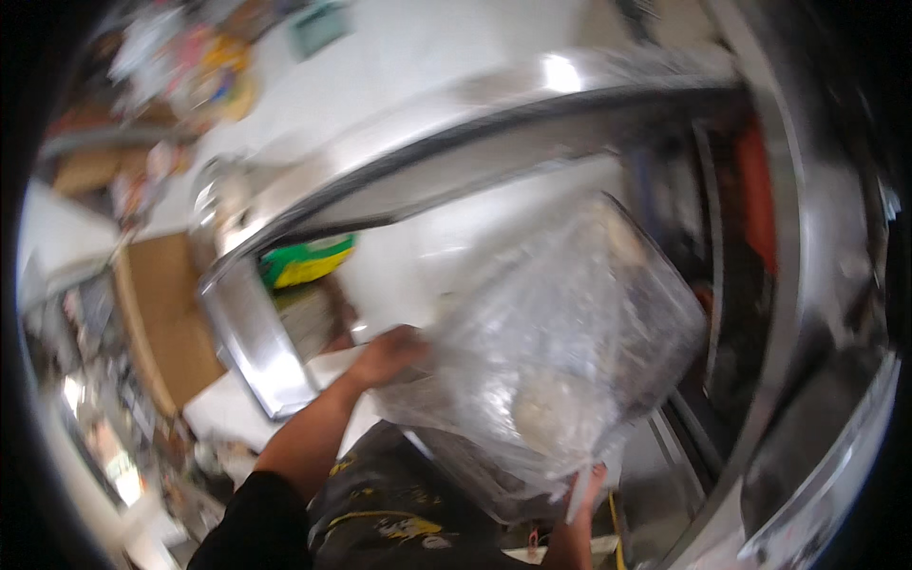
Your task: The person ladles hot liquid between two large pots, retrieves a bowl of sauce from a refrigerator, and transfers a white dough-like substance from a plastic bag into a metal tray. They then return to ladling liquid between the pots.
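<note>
In front of my body is a dark, shallow tray (662, 342), tilted, with clear plastic film (491, 320) draped over most of it. Pale round lumps (541, 413) show through the plastic; blur hides what they are. At the tray's left side, my left hand (395, 353) grips the edge together with the plastic, its fingertips partly hidden. Lower right, near the closest corner, my right hand (588, 488) holds the tray's rim and gathered plastic, mostly covered by it.
A stainless-steel frame (456, 114) surrounds an opening beyond the tray. Inside lies a green and yellow packet (310, 260). To the left stands a cardboard box (167, 320), with cluttered shelves behind it. A curved metal edge (798, 214) runs along the right, beside an orange-red item (755, 192).
</note>
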{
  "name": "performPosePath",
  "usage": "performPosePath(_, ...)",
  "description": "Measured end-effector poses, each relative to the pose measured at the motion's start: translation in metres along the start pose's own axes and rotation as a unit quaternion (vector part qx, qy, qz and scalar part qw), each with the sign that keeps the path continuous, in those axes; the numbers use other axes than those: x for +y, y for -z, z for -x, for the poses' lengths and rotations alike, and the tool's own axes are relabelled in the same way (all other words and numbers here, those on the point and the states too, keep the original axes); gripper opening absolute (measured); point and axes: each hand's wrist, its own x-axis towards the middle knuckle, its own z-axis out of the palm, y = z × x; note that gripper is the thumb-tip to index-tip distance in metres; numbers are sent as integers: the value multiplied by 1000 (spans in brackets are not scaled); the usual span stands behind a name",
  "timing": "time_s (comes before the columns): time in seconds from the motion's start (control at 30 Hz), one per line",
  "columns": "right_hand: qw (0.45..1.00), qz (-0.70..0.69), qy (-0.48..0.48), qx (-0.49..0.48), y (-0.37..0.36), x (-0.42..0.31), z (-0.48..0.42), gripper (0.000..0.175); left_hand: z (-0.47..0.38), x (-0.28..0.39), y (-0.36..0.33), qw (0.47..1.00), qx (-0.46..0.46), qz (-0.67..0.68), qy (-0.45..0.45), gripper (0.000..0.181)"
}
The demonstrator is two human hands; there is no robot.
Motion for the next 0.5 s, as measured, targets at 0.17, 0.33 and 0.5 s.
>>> performPosePath(0.17,975,112,119,-148,-9,-16,-2,12,84,-54,-34,965,203,41,161,47)
performPosePath(0.33,926,193,123,-300,-67,-16,-5,22,159,-147,-40,904,317,141,249,47)
performPosePath(0.5,876,298,204,-321,-141,0,29,28,227,-232,-44,832,377,315,258,40)
